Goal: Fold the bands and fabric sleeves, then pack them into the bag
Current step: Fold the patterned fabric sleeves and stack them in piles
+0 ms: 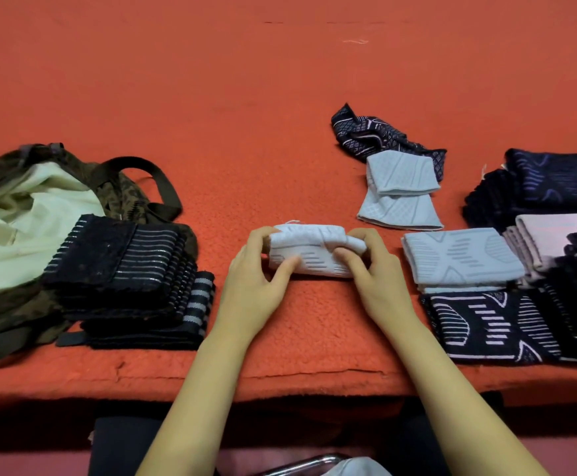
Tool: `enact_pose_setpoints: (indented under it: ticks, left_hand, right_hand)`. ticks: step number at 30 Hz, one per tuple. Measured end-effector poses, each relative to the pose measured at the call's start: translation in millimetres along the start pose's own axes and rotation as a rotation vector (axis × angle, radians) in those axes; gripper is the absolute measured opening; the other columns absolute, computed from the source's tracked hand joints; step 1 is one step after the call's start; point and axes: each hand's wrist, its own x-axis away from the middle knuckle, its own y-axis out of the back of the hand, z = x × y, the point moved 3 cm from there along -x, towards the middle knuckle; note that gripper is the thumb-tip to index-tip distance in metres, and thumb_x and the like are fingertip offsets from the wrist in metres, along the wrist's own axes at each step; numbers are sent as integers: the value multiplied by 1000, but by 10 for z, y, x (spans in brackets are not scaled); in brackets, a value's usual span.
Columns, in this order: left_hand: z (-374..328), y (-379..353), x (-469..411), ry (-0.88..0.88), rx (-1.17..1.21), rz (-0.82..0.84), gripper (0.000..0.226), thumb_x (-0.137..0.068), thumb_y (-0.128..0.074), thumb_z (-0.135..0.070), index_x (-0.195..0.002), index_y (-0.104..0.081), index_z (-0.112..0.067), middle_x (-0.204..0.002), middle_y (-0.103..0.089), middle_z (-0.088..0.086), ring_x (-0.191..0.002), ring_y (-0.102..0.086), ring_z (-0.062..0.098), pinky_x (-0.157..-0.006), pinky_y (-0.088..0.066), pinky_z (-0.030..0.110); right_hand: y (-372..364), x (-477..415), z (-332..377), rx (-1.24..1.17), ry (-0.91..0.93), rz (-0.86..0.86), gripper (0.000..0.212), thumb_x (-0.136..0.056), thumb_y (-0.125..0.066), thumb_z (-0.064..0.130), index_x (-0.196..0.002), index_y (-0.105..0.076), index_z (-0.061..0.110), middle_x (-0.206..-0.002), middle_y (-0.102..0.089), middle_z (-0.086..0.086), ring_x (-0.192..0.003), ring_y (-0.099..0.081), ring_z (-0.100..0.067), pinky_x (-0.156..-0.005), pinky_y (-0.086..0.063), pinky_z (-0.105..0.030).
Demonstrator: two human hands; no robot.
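Curved shiny metal tubing [301, 464] sits lowest in the view, at the person's lap, and two bare forearms reach forward from there over the edge of the orange fleecy surface [280, 132]. Just beyond that edge the left hand [256, 269] and the right hand [376, 269] grip opposite ends of a pale grey knitted fabric sleeve [307, 252], with the fingers [347, 259] curled round it and the thumbs pressed on its near face. This looks meant to keep the doubled layers from springing open while the fold is squared. At left, a stack of folded black bands with grey stripes [125, 269] leans against the open camouflage bag with cream lining [22, 218], probably staged there for packing. At right, a folded pale grey patterned sleeve [458, 259] lies behind a dark navy sleeve with white line patterns [486, 328], apparently finished pieces. Farther back, a loosely doubled light grey sleeve [400, 190] overlaps a crumpled navy patterned sleeve [376, 135]. Both likely wait to be folded, so the task seems partway through.
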Motion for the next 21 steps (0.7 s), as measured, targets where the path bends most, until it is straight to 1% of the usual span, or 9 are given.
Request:
enact_pose_setpoints:
  ticks: [2, 5, 8, 10, 11, 14, 18, 19, 21]
  left_hand:
    - [43, -3, -10, 36, 16, 4, 40, -83, -59, -40, -117, -48, -24, -111, -62, -5, -102, -58, 12, -92, -43, 28]
    - [82, -23, -30, 75, -16, -14, 32, -89, -55, -34, -117, -50, -19, -108, -65, 1, -101, -61, 19, -89, -44, 33]
    - [48, -63, -126, 131, -164, -16, 29, -94, -51, -33, -118, -50, -17, -101, -67, 6, -97, -61, 28, -81, -44, 39]
    - [32, -96, -224, 142, -319, -7, 25, -96, -48, -30, -117, -49, -16, -102, -64, 7, -98, -58, 30, -76, -37, 37]
    - [35, -113, -271, 149, -374, 2, 24, -96, -47, -31, -115, -49, -16, -102, -62, 8, -98, -57, 32, -75, -36, 37]
    - [70, -166, -344, 200, -458, 32, 24, -97, -42, -36, -112, -47, -17, -102, -60, 9, -97, -58, 37, -75, -40, 40]
    - [36, -184, -287, 245, -351, 2, 41, -99, -41, -32, -138, -37, -20, -120, -57, 14, -109, -54, 36, -86, -39, 41]
    - [18, -184, -257, 213, -313, -3, 45, -99, -41, -32, -142, -34, -22, -120, -55, 14, -109, -53, 35, -89, -39, 41]
    - [11, -188, -199, 144, -277, 9, 48, -96, -46, -35, -143, -36, -28, -112, -51, 11, -105, -52, 31, -94, -39, 40]
  right_hand:
    - [10, -15, -9, -43, -48, -4, 25, -88, -62, 30, -109, -52, 21, -83, -66, 8, -75, -59, -9, -74, -43, -25]
    - [-3, -7, 9, -67, -58, 19, 38, -87, -66, 23, -117, -43, 26, -83, -70, 9, -68, -58, 5, -70, -42, -16]
    - [-40, -7, -4, -45, -36, 50, 54, -87, -65, 16, -129, -33, 23, -96, -71, 5, -65, -55, 6, -70, -42, -20]
    - [-59, -17, -12, -31, -22, 50, 55, -88, -63, 15, -132, -30, 21, -99, -69, 4, -71, -58, 2, -74, -43, -24]
    - [-68, -25, -14, -21, -16, 45, 54, -90, -61, 15, -133, -29, 21, -100, -69, 3, -77, -61, -4, -75, -44, -26]
    - [-87, -62, -13, 56, -21, 48, 52, -92, -59, 19, -136, -31, 24, -112, -64, -4, -92, -63, -23, -80, -45, -30]
    - [-155, -130, -32, 182, -21, 50, 43, -93, -56, 20, -134, -45, 20, -128, -57, -4, -116, -53, -22, -94, -39, -29]
    - [-168, -141, -41, 208, -16, 42, 41, -93, -56, 21, -133, -48, 19, -125, -58, -6, -116, -53, -24, -97, -39, -33]
    - [-178, -153, -46, 262, -36, 27, 38, -94, -55, 24, -132, -52, 20, -106, -55, -7, -105, -53, -27, -92, -42, -38]
